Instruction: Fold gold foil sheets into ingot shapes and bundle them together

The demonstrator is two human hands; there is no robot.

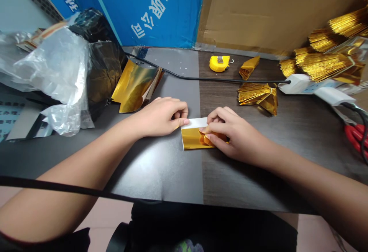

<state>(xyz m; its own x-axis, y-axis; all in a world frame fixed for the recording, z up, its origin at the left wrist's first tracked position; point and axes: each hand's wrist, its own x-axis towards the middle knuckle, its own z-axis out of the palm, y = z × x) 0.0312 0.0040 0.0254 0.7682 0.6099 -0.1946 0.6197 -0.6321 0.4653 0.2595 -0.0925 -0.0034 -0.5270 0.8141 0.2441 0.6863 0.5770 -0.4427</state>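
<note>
A small sheet of gold foil paper (193,138) with a white back lies folded on the dark table (161,167), its white edge turned up at the top. My left hand (161,116) pinches the paper's upper left corner, thumb and fingers pressed together. My right hand (232,135) rests on the paper's right half, fingers curled and pressing the fold down. Part of the paper is hidden under my right hand.
A stack of gold sheets (135,87) leans at the left by plastic bags (60,71). Folded gold pieces (258,96) and bundles (327,62) lie at the right, with a yellow tape measure (219,63), a power strip (304,84), red scissors (356,135) and a black cable (218,79).
</note>
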